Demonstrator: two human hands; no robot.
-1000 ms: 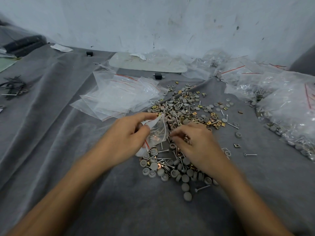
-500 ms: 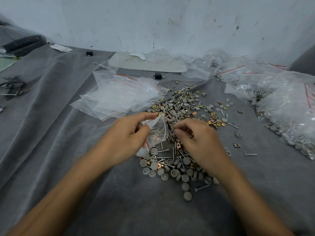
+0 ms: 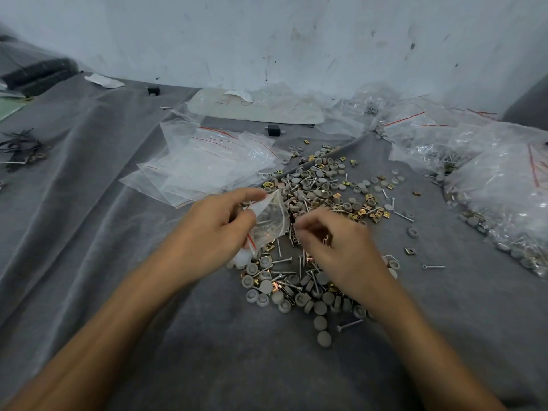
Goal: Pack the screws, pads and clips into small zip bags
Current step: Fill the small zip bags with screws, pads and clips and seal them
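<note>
My left hand (image 3: 213, 232) pinches the mouth of a small clear zip bag (image 3: 269, 223) with a red seal line and holds it open above the grey cloth. A few small parts show inside the bag. My right hand (image 3: 335, 247) hovers just right of the bag's mouth, fingertips pinched on a small metal part that I cannot make out clearly. Below and beyond both hands spreads a loose pile of grey round pads (image 3: 320, 307), silver screws (image 3: 281, 260) and brass clips (image 3: 367, 213).
A stack of flat zip bags (image 3: 204, 164) lies behind my left hand. Filled bags (image 3: 501, 188) are heaped along the right. A large flat bag (image 3: 261, 106) and two small black blocks (image 3: 274, 130) lie near the wall. Dark wires (image 3: 20, 145) sit far left.
My right hand has risen from the pile and moved up and left toward the bag's mouth, fingers pinched. The left hand and the bag have stayed in place.
</note>
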